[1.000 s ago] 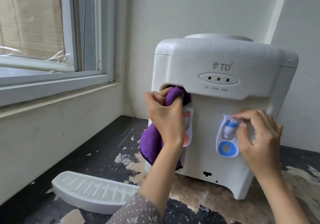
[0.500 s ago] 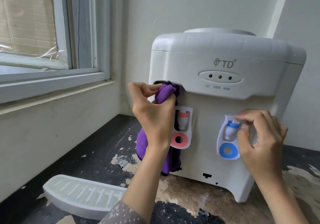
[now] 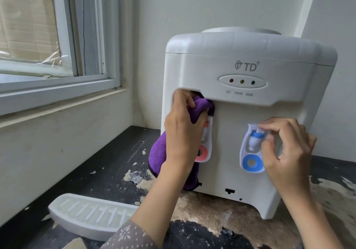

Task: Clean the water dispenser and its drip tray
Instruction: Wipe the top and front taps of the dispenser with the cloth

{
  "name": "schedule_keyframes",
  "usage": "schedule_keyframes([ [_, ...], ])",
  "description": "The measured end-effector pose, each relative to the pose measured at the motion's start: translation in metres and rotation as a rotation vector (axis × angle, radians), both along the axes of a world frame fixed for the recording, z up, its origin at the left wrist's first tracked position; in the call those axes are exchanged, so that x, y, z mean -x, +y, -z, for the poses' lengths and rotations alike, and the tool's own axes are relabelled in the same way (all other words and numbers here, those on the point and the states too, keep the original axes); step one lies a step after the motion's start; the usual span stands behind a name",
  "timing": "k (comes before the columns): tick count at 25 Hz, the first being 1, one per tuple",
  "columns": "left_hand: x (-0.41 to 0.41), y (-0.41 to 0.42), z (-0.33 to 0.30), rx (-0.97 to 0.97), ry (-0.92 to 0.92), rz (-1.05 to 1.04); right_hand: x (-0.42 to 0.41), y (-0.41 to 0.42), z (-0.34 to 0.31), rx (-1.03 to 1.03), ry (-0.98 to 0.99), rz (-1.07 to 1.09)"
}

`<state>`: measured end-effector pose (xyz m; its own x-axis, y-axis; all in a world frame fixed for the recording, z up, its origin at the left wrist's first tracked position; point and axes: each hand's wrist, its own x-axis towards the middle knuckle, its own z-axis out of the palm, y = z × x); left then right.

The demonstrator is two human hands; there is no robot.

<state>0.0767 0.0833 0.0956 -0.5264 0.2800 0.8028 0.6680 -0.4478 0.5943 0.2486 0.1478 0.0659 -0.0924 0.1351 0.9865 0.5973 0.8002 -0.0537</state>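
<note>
A white tabletop water dispenser [image 3: 250, 56] stands against the wall on a worn dark counter. My left hand [image 3: 183, 131] grips a purple cloth [image 3: 159, 152] and presses its bunched top into the recess above the red tap [image 3: 205, 152], which it partly hides. The rest of the cloth hangs down the front. My right hand [image 3: 287, 148] pinches the top of the blue tap [image 3: 254, 139] with thumb and fingers. The white slotted drip tray [image 3: 90, 214] lies detached on the counter at the lower left.
A window with a grey frame [image 3: 57, 87] fills the upper left above a ledge. The counter [image 3: 107, 164] has peeling paint and bare patches around the dispenser's base. A white wall stands close behind the dispenser.
My left hand has pushed the cloth deeper and to the right under the overhang, again covering the red tap. The right hand stays on the blue tap. The view has shifted slightly.
</note>
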Motion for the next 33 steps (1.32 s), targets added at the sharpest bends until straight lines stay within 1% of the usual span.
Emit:
schedule_keyframes([
  [3, -0.001, -0.007, 0.005, 0.084, 0.066, 0.026, 0.000, 0.000, 0.000, 0.006, 0.001, -0.006],
  [7, -0.005, -0.014, 0.018, 0.137, 0.218, 0.011, -0.001, -0.001, 0.000, 0.002, -0.015, -0.014],
  [10, -0.011, -0.017, 0.016, 0.213, 0.215, 0.028, -0.001, -0.001, 0.000, 0.003, -0.019, -0.009],
  [12, -0.012, -0.017, 0.010, 0.271, 0.227, -0.008, 0.000, -0.001, -0.001, -0.001, -0.020, -0.010],
  [16, -0.004, -0.018, -0.001, 0.283, 0.319, -0.066, 0.001, -0.001, 0.000, 0.000, -0.001, -0.006],
  [19, 0.004, -0.020, -0.006, 0.298, 0.419, -0.003, 0.001, -0.002, 0.001, -0.004, 0.011, 0.003],
  [21, 0.013, -0.021, -0.010, 0.352, 0.433, 0.122, 0.002, -0.002, 0.002, -0.006, 0.016, 0.011],
  [22, 0.017, -0.022, -0.011, 0.385, 0.405, 0.200, 0.001, -0.002, 0.003, -0.011, 0.016, 0.017],
  [24, 0.021, -0.024, -0.008, 0.391, 0.263, 0.373, 0.001, -0.002, 0.005, -0.022, 0.013, 0.034],
  [26, 0.021, -0.027, 0.001, 0.251, 0.072, 0.480, 0.001, -0.001, 0.004, -0.031, 0.005, 0.032],
  [27, 0.019, -0.028, 0.007, 0.154, -0.015, 0.480, 0.001, -0.001, 0.004, -0.034, -0.003, 0.029],
  [29, 0.015, -0.033, 0.019, 0.002, -0.176, 0.393, 0.001, 0.000, 0.002, -0.036, -0.015, 0.023],
  [31, 0.010, -0.041, 0.030, -0.065, -0.292, 0.278, 0.000, 0.000, 0.002, -0.032, -0.008, 0.026],
  [33, 0.004, -0.054, 0.043, -0.072, -0.361, 0.223, 0.004, -0.006, 0.002, -0.062, 0.014, 0.013],
])
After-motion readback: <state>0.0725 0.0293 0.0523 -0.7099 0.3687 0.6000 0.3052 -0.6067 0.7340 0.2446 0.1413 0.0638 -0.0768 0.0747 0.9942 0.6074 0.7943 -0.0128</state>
